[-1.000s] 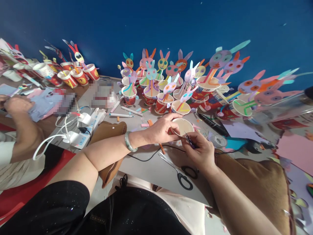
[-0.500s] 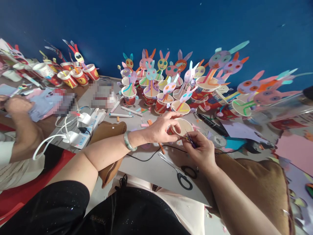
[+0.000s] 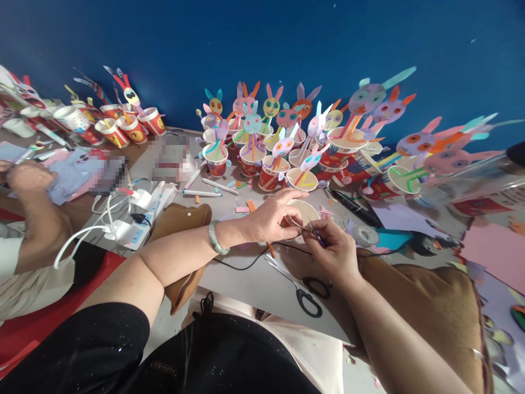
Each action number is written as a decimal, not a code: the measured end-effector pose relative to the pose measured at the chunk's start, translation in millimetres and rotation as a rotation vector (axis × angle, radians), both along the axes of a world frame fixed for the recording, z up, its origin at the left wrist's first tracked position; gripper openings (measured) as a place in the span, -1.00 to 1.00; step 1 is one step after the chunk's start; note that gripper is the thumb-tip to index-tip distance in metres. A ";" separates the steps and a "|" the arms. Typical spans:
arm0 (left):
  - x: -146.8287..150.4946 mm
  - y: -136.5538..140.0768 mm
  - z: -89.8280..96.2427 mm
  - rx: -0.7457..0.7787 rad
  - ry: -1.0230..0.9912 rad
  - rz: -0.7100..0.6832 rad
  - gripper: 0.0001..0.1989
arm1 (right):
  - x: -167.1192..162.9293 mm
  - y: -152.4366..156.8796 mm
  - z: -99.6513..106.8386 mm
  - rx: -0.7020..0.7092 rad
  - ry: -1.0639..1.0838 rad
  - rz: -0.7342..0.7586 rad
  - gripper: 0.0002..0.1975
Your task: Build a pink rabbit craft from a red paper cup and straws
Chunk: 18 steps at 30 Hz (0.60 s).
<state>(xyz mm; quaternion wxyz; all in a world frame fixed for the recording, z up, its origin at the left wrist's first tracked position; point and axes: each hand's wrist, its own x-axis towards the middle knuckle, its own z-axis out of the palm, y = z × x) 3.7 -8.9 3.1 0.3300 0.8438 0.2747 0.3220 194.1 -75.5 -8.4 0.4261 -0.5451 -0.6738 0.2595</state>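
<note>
A paper cup (image 3: 305, 209) with a pale inside is before me, partly hidden by my fingers. My left hand (image 3: 273, 218), a jade-like bangle at its wrist, curls around the cup's near side, its fingers closed on it. Some red of the cup shows between thumb and fingers. In a pinch of my right hand (image 3: 334, 249) is a small pointed tool (image 3: 318, 236) with a dark purple part, its tip at the cup's near edge; its exact kind is unclear. Black-handled scissors (image 3: 308, 302) lie on the table below both hands. An orange stick (image 3: 270, 249) passes under my left hand.
Several red paper cups with paper rabbit heads (image 3: 273, 172) line the back by the blue wall. A power strip (image 3: 153, 213) with white cables lies left, beside another person's hand (image 3: 30, 178). A black marker (image 3: 355, 208), tape roll (image 3: 366, 235) and coloured paper (image 3: 496, 254) are at right.
My hands stay at the cup, with only slight finger shifts. A thin edge between the two hands shows more plainly now. The scissors on the table have not moved.
</note>
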 end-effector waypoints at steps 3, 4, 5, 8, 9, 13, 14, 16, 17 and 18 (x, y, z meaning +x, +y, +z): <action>-0.4 -0.2 2.2 0.000 0.010 -0.014 -0.94 | -0.5 -0.1 1.4 -0.019 0.014 -0.003 -0.93; -0.5 -0.3 2.3 -0.003 0.012 -0.017 -0.94 | -0.9 -0.2 1.5 -0.027 0.020 -0.005 -0.92; -0.5 -0.2 2.0 -0.005 0.012 -0.018 -0.94 | -1.5 -0.3 1.2 -0.036 0.033 -0.002 -0.91; -0.5 0.7 -0.5 -0.009 -0.020 -0.006 -0.96 | -2.7 -0.8 -1.7 -0.053 0.127 -0.010 -0.90; -0.7 1.2 -1.2 -0.016 -0.042 0.001 -0.96 | -2.5 -1.0 -3.0 -0.046 0.164 -0.022 -0.87; -3.0 4.1 -0.1 -0.118 -0.137 0.054 -0.88 | 2.9 -2.6 -5.4 0.058 0.172 -0.047 -0.68; -3.8 4.8 1.0 -0.149 -0.153 0.067 -0.86 | 4.6 -3.2 -5.0 0.095 0.133 -0.044 -0.68; -5.1 5.7 2.8 -0.188 -0.180 0.083 -0.84 | 7.1 -4.7 -3.1 0.145 0.040 -0.027 -0.71; -5.3 5.9 3.3 -0.196 -0.191 0.086 -0.84 | 7.5 -5.3 -1.9 0.156 -0.003 -0.015 -0.72; -5.3 5.9 3.5 -0.199 -0.202 0.088 -0.84 | 7.6 -5.7 -0.9 0.158 -0.038 -0.001 -0.74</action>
